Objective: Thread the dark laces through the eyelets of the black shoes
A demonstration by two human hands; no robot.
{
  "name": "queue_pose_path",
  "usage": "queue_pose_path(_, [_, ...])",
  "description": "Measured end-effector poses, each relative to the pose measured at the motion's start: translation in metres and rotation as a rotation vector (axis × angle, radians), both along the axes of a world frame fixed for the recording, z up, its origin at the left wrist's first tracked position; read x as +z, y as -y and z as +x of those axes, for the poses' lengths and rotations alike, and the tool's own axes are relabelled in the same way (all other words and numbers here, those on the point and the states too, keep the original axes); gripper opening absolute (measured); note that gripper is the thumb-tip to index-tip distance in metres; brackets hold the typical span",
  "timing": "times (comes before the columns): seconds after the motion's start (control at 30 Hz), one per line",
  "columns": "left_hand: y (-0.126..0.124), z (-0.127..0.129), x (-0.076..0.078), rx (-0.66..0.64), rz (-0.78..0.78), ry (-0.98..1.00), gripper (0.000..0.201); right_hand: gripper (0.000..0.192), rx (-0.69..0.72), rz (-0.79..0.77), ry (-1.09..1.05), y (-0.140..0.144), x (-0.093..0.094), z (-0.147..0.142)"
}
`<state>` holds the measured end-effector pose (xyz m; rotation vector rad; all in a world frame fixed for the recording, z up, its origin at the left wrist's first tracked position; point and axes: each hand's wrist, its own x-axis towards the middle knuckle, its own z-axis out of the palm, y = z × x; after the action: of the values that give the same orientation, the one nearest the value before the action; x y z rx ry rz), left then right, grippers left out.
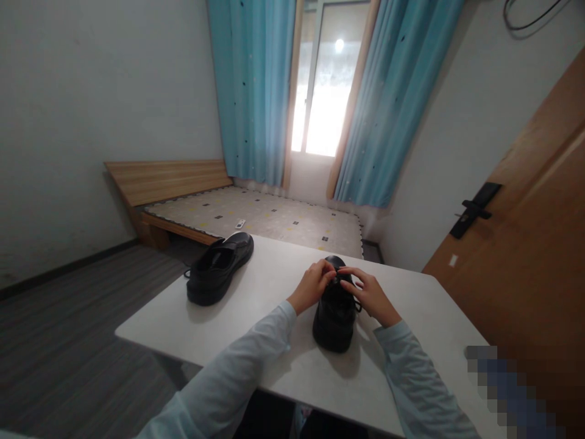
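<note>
A black lace-up shoe (335, 323) stands on the white table in front of me, its heel towards me and its toe pointing away. My left hand (315, 283) is closed over the lacing from the left, fingertips pinched on the shoelace. From the right, my right hand (369, 296) reaches the same spot with bent fingers, its fingertips at the shoelace and close to the left ones. A loop of black shoelace (358, 306) hangs at the shoe's right side. The fingers partly hide the lacing. The matching black shoe (214, 277) rests to the left, untouched.
The white table (274, 286) has its left corner near the grey floor. Behind it is a bed (274, 213) with a patterned mattress and a white remote control (240, 224) on it. A wooden door (516, 244) is at the right. Something pixelated covers the lower right.
</note>
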<state>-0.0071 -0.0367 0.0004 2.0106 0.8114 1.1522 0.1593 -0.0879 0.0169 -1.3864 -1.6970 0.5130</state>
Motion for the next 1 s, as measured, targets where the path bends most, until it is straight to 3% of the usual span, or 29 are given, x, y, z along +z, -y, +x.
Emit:
queue_pose_path(0.13, [-0.004,-0.001,-0.001,-0.148,-0.114,0.107,0.015,0.030,0.005,-0.003,0.005,-0.001,-0.001,0.001])
queue_pose_path(0.23, [-0.005,-0.005,0.005,-0.187,-0.186,0.181,0.019,0.030,0.007,0.012,0.010,-0.001,-0.001,0.000])
queue_pose_path(0.5, [-0.007,-0.026,0.025,-0.154,-0.290,0.489,0.021,0.028,0.021,0.023,0.006,0.001,0.001,-0.001])
queue_pose_path(0.8, [-0.010,-0.030,0.027,-0.074,-0.314,0.709,0.018,0.034,-0.034,-0.044,-0.045,0.000,-0.004,-0.001])
queue_pose_path(1.0, [-0.013,-0.032,0.026,-0.052,-0.304,0.868,0.014,0.032,-0.056,0.022,-0.046,-0.002,-0.008,0.001])
